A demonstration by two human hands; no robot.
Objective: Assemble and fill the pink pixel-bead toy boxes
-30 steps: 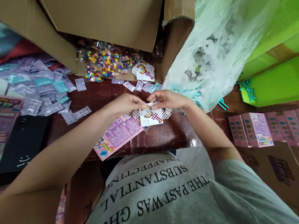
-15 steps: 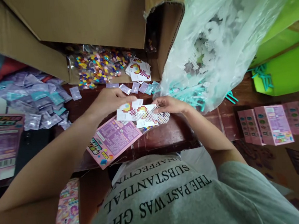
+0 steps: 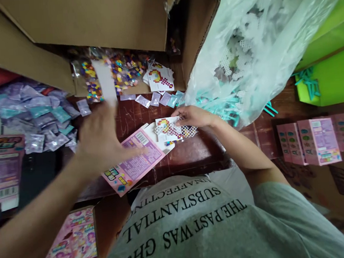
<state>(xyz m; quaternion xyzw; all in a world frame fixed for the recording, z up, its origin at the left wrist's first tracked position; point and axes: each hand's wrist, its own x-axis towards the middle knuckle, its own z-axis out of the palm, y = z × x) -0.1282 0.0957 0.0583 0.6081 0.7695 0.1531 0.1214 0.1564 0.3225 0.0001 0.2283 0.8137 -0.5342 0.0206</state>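
Note:
My left hand (image 3: 99, 136) is smeared by motion above the pink-and-purple box, its thumb stretched away from the fingers. A blurred white card (image 3: 105, 80) stands at its fingertips, and I cannot tell whether they grip it. My right hand (image 3: 189, 116) pinches a printed pattern card (image 3: 162, 123) together with white mesh pegboards (image 3: 189, 131). Under these shows a bit of a bag of coloured beads (image 3: 169, 143). The flattened pink-and-purple box (image 3: 139, 151) lies aslant on the table, its white open end (image 3: 152, 129) beside the card.
Behind my hands a cardboard box (image 3: 101, 23) holds bags of coloured beads (image 3: 128, 70) and a stack of pattern cards (image 3: 160, 79). Small sachets (image 3: 41, 103) heap at left. A plastic bag (image 3: 208, 66) of white pegboards and teal sticks stands right. Pink boxes (image 3: 318, 141) stand far right.
My left hand has moved left and back from the cards, with one card at its fingertips now over the bead bags. The box's white end is uncovered. My right hand has barely moved.

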